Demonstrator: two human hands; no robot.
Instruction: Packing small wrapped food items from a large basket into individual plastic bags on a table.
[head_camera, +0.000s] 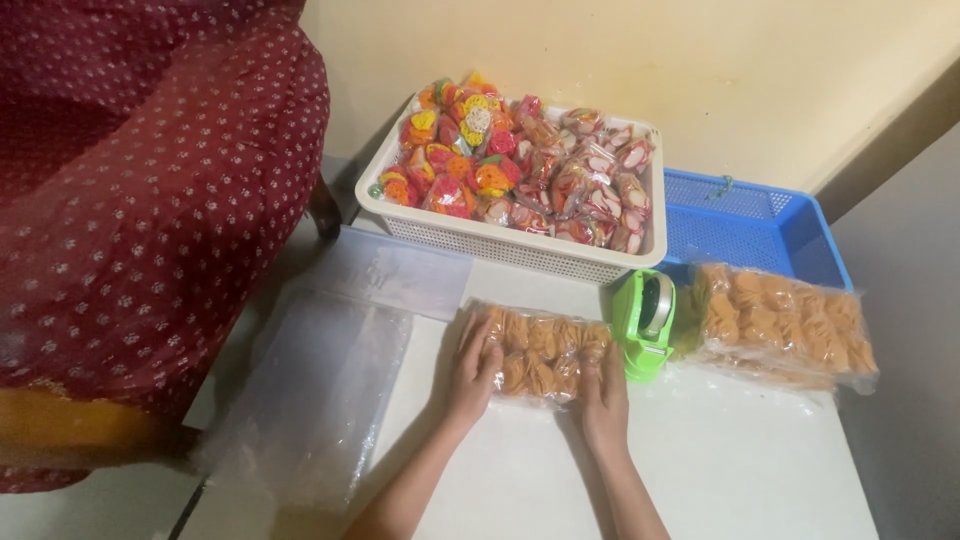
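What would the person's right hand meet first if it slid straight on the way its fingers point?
The right hand already rests on the bag of orange crackers; beyond that, probably the white basket, though depth is unclear.
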